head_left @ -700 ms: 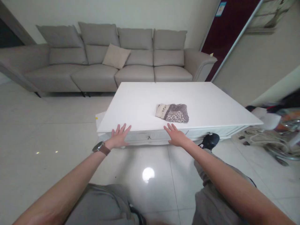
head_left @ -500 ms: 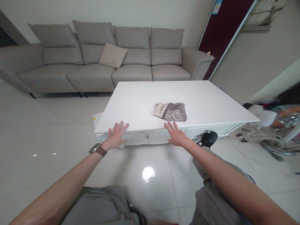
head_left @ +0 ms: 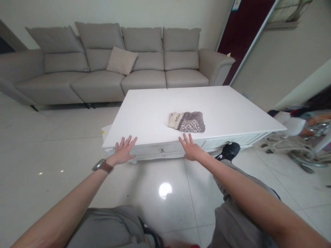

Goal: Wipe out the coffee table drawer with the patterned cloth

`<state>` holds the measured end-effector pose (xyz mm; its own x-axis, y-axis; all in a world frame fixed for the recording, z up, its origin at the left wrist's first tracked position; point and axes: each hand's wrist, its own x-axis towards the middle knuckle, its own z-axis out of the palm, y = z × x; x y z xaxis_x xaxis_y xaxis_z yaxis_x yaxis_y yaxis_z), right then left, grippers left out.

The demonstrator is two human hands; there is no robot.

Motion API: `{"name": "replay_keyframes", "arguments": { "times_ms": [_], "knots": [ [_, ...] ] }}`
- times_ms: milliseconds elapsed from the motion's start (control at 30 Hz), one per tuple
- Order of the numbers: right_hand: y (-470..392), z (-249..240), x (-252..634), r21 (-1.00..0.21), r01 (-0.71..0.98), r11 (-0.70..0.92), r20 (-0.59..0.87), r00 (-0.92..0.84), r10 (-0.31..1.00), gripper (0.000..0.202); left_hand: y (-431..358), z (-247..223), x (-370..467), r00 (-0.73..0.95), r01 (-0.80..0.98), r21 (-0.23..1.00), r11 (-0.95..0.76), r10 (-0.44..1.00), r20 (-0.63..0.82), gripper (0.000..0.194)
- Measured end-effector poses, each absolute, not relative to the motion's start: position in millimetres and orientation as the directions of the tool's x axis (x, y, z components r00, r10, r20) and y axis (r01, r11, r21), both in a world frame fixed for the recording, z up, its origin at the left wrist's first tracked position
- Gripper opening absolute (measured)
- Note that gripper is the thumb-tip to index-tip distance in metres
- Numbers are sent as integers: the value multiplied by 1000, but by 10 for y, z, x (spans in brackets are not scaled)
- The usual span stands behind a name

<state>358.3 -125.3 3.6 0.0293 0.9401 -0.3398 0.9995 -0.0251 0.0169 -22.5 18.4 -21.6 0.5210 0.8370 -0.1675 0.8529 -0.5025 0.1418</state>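
Observation:
A folded brown and cream patterned cloth [head_left: 190, 122], with dark lettering on its pale end, lies flat near the front edge of the white coffee table [head_left: 147, 106]. My left hand [head_left: 123, 151], with a brown-strapped watch [head_left: 103, 165] on the wrist, is spread at the table's front left corner. My right hand [head_left: 190, 148] has its fingers apart at the front edge, their tips just below the cloth. Neither hand holds anything. I cannot tell whether the fingertips touch the tabletop.
Behind the table stands a long grey sofa [head_left: 144, 79] with a beige cushion [head_left: 122, 60]. A drawer knob [head_left: 162, 151] is on the table's front. My black shoe [head_left: 230, 151] is by the table's right front. Coiled hose-like items [head_left: 289, 148] lie on the floor at right.
My left hand has shifted slightly left. My right hand stays close to the cloth's lower edge, and the cloth keeps its place on the table. The view has moved a little.

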Motion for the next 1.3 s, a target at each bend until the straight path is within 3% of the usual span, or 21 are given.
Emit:
{"name": "replay_keyframes", "arguments": {
  "times_ms": [167, 633, 1300],
  "knots": [
    [-1273, 31, 3500, 77, 997, -33, -321, 56, 945, 112, 190, -195, -225, 511, 859, 151, -490, 840, -183, 96],
    [-1281, -83, 3502, 112, 993, -21, -259, 50, 965, 116, 186, -188, -217, 509, 859, 159, -486, 843, -172, 95],
    [-1304, 25, 3438, 121, 992, -29, -283, 62, 957, 109, 160, -145, -203, 500, 866, 143, -480, 844, -195, 93]
  ]
}}
